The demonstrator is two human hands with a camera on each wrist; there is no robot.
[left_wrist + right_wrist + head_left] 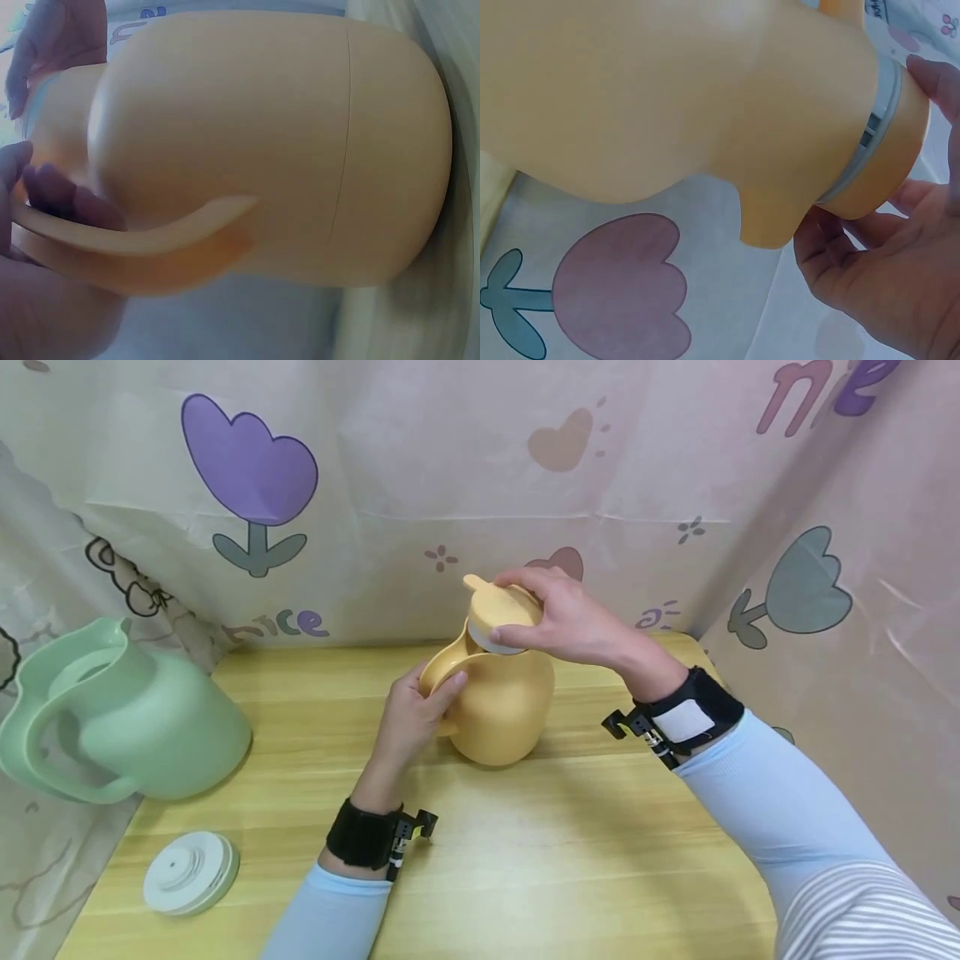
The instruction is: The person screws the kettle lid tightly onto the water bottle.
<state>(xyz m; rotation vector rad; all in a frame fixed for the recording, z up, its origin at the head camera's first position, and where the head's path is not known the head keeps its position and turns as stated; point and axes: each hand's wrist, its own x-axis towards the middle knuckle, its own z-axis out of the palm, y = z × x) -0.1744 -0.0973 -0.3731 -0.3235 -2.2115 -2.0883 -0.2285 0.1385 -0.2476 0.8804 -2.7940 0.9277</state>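
The yellow jug point(502, 714) stands upright on the wooden table point(570, 877), near its back edge and in front of the person. Its lid point(512, 603) sits at the mouth, with a white collar point(868, 139) showing between the yellow cap and the jug; I cannot tell whether it is fully seated.

The right hand point(566, 617) pinches the lid, thumb on the near side and fingers on the far side, a grip across its width that likely gives good control over tilt and turn. The left hand point(411, 714) grips the upper part of the handle point(157, 255), fingers curled round it, probably to steady the jug against the other hand's push or pull.

Well apart, the green jug point(180, 718) stands at the table's left edge, seemingly out of the way. A white lid point(187, 872) lies on the table near it, perhaps set there to be within reach. A patterned cloth point(435, 452) hangs behind, likely as a plain backdrop.
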